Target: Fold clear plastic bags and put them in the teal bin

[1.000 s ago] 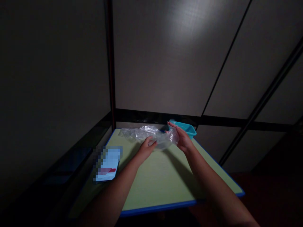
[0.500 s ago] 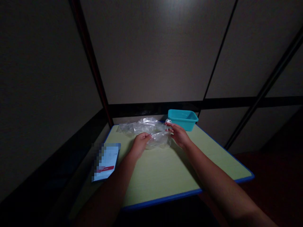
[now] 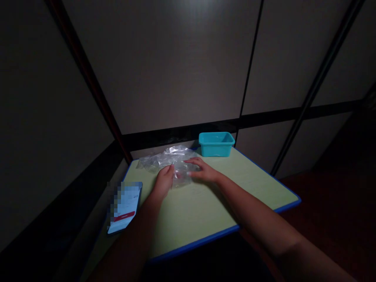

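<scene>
The left hand [image 3: 163, 181] pinches a clear plastic bag [image 3: 178, 152]; the right hand [image 3: 203, 171], spread, is beside it. A teal bin [image 3: 216, 150] stands behind.

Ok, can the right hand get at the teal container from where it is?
Probably yes. The right hand is open at the clear plastic, and the teal container stands just beyond it, open side up, with nothing visible blocking the way between them.

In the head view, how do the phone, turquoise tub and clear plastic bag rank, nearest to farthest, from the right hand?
1. Clear plastic bag, at the right hand
2. Turquoise tub, beyond, toward the back
3. Phone, off to the left
</scene>
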{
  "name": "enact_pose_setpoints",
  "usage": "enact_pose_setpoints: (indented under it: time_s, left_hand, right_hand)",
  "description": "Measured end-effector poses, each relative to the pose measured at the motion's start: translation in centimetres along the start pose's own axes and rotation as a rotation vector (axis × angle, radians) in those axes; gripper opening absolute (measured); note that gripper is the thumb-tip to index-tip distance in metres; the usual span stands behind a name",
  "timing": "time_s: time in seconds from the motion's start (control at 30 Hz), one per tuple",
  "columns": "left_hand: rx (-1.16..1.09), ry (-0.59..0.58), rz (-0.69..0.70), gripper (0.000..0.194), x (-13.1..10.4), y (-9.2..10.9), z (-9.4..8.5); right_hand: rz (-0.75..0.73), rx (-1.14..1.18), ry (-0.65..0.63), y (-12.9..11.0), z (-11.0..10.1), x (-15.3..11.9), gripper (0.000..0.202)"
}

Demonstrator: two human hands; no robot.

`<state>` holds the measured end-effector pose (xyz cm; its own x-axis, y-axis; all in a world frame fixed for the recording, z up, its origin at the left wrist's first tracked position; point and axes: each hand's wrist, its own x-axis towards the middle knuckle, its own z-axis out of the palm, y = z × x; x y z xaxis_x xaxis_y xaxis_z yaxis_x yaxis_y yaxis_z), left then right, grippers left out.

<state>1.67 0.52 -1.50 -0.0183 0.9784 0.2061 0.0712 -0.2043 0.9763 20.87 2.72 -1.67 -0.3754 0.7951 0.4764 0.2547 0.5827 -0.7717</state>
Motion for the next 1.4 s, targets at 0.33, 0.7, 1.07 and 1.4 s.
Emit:
enact_pose_setpoints:
  time_s: [0.33, 0.7, 1.07, 1.4]
  left_hand:
    - [-0.147, -0.064, -0.093, 0.057, -0.1, 0.5, 0.3]
    - [0.089, 0.077, -0.148, 0.061, -0.3, 0.3, -0.2]
    - [0.057, -0.175, -0.021, 0.061, -0.5, 0.1, 0.4]
    - [0.466, -0.455, 0.526, 0.094, -2.5, 1.4, 0.1]
  right_hand:
    - [-0.135, -0.109, 0.081, -0.2, 0.9, 0.8, 0.019]
    - [0.109, 0.000, 0.507, 1.8, -0.7, 1.5, 0.034]
    - [0.174, 0.080, 0.592, 0.7, -1.2, 1.4, 0.044]
    - [0.243, -0.100, 0.739, 0.8, -2.2, 1.4, 0.043]
